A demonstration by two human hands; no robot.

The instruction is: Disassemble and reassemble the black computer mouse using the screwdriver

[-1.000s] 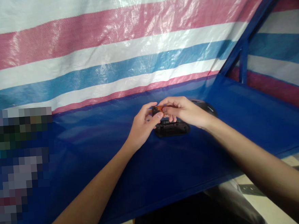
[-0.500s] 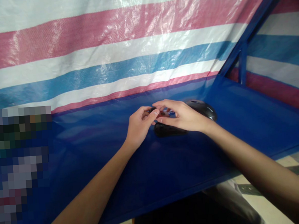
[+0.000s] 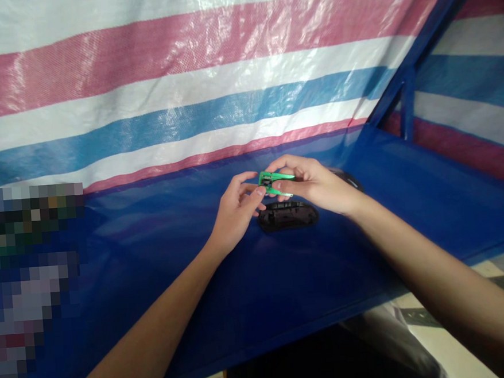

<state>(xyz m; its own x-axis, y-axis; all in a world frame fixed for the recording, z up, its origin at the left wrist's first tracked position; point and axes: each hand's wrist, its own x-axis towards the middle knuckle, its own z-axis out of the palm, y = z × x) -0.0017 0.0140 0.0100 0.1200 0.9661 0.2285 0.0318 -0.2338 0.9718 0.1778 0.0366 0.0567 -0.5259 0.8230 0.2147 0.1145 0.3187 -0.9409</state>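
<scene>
Centrally, one green circuit board point(image 3: 272, 176), small, with two long prongs and a dark component set near its left end; held up between both hands, above a blue work surface point(image 3: 259, 286), the prongs pointing toward the right hand.

Left hand point(image 3: 235, 213): bare, thumb at the board's near left corner, forefinger arched behind its left end; thumb and forefinger narrow, gripping the board by that end. Remaining fingers curled, partly hidden.

Right hand point(image 3: 314, 179): bare, thumb laid across the board between the prongs, forefinger bent over the far edge; fingers narrow, closed on the board. Lower fingertips show beneath it; whether they press on it cannot be told.

Black shell point(image 3: 288, 216), one, oblong with rounded ends; lies on the blue surface just below the hands, hollow side up, inner ribs faintly visible.

Rounded black piece point(image 3: 349, 178), one, glossy; rests on the blue surface beyond the right wrist, which hides much of it.

Backdrop: woven plastic sheet point(image 3: 160, 57), striped white, red and blue, creased and shiny, hanging behind the surface. At right, a slanting blue bar point(image 3: 417, 53) with a short brace point(image 3: 408, 103). At left, a pixelated patch point(image 3: 30, 285), contents unreadable. Lower right, pale floor point(image 3: 439, 343) with dark bands.
</scene>
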